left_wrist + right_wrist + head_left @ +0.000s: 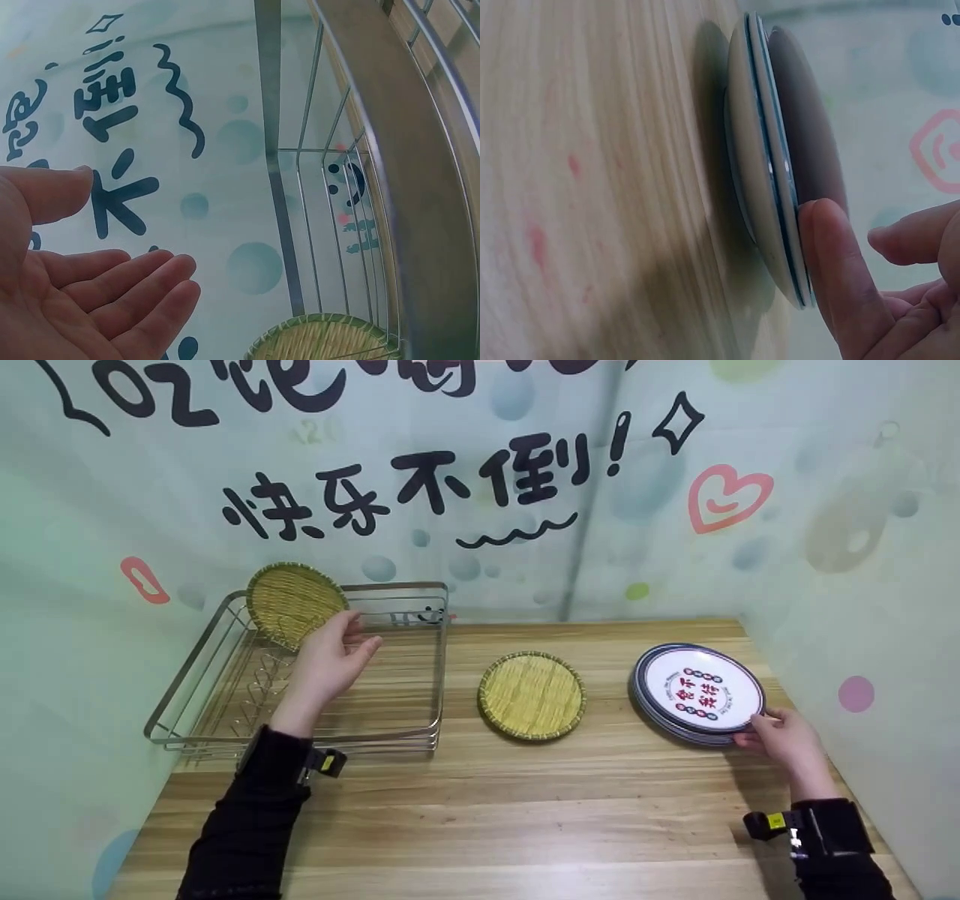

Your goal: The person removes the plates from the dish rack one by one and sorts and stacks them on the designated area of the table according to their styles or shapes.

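My left hand (pixel 328 660) is over the wire dish rack (pixel 440 675), its fingers loosely extended and holding nothing. Close behind it, a round woven mat (pixel 296 604) leans upright in the rack; the hand hides its lower edge. In the left wrist view the fingers and thumb (pixel 52 195) are apart. At the right, my right hand (pixel 787 746) pinches the near right rim of the top white plate (pixel 701 690), thumb above and fingers below. In the right wrist view this plate (pixel 806 112) is tilted up from the stacked plates (pixel 754 157) beneath.
A second round woven mat (pixel 532 695) lies flat on the wooden table (pixel 510 810), between rack and plates. Wire dividers (pixel 262 690) stand in the rack's left part. A printed curtain (pixel 465 562) hangs behind the table and along both sides.
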A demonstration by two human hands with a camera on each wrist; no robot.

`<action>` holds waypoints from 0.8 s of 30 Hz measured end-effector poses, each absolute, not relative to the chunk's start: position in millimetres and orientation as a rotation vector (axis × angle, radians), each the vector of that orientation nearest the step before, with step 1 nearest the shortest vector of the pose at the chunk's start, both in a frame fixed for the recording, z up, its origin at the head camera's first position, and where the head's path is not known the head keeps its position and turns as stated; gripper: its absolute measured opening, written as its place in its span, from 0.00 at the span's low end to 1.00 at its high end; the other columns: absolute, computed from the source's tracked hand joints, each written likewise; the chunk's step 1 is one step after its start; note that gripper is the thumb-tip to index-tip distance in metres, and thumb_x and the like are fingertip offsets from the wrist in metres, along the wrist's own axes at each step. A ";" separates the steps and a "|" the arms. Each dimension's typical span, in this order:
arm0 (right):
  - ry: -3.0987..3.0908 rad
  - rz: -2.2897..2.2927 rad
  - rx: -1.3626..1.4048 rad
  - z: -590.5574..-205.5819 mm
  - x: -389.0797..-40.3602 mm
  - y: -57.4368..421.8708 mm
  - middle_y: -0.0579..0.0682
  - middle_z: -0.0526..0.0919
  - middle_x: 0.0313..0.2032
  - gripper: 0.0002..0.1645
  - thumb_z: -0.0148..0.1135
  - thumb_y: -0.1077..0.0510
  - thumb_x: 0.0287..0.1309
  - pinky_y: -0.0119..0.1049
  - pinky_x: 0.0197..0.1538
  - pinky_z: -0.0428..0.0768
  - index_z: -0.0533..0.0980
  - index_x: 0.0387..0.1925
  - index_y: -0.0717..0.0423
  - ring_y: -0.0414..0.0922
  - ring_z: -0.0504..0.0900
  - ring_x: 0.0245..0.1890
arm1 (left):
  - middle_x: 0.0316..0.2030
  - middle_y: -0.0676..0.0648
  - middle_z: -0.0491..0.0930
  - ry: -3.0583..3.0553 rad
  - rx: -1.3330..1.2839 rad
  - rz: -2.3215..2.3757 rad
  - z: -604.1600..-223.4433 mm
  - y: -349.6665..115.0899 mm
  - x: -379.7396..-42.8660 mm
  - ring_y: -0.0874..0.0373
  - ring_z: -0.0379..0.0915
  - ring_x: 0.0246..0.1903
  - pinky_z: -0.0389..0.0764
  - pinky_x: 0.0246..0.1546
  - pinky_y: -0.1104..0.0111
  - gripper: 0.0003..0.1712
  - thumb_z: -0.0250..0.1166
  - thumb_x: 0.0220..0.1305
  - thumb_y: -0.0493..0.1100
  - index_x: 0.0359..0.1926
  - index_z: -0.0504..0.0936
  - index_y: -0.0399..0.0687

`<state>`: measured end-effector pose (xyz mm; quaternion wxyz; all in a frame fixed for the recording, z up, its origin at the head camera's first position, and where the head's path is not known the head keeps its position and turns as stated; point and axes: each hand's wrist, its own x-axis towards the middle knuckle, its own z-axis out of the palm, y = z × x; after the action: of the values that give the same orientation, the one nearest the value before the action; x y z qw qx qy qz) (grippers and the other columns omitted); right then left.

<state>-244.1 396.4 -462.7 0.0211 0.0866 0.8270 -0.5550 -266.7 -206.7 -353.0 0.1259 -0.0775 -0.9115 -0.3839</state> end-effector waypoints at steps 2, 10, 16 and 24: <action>2.570 -1.709 0.276 -461.4 -243.9 396.2 0.64 0.80 0.33 0.35 0.40 0.61 0.68 0.39 0.41 0.81 0.40 0.60 0.86 0.43 0.84 0.27 | 0.53 0.32 0.72 -2.654 -0.215 -1.131 -353.2 -207.0 -266.5 0.41 0.73 0.48 0.73 0.51 0.52 0.33 0.62 0.61 0.47 0.62 0.64 0.36; 2.593 -1.697 0.271 -458.9 -239.4 392.5 0.76 0.76 0.39 0.35 0.42 0.61 0.68 0.41 0.42 0.80 0.41 0.60 0.86 0.48 0.85 0.31 | 0.53 0.34 0.72 -2.656 -0.215 -1.142 -354.3 -210.1 -266.1 0.42 0.72 0.50 0.72 0.52 0.53 0.33 0.62 0.62 0.48 0.62 0.64 0.37; 2.761 -1.571 0.280 -455.4 -238.4 388.2 0.79 0.71 0.45 0.36 0.43 0.57 0.67 0.41 0.41 0.80 0.45 0.62 0.82 0.47 0.84 0.31 | 0.54 0.34 0.71 -2.664 -0.161 -1.151 -352.2 -213.1 -266.8 0.42 0.70 0.52 0.70 0.54 0.52 0.35 0.62 0.61 0.49 0.64 0.62 0.37; 2.766 -1.695 0.191 -450.1 -241.2 372.0 0.78 0.71 0.46 0.33 0.43 0.57 0.68 0.34 0.38 0.82 0.50 0.62 0.80 0.42 0.83 0.31 | 0.54 0.32 0.71 -2.672 -0.170 -1.075 -339.2 -214.5 -271.6 0.41 0.70 0.51 0.69 0.54 0.51 0.36 0.60 0.62 0.51 0.63 0.62 0.34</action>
<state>-241.2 372.0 -450.1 -0.0538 0.0587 0.8499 -0.5209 -271.6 -214.5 -339.2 0.1279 -0.0585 -0.9185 -0.3695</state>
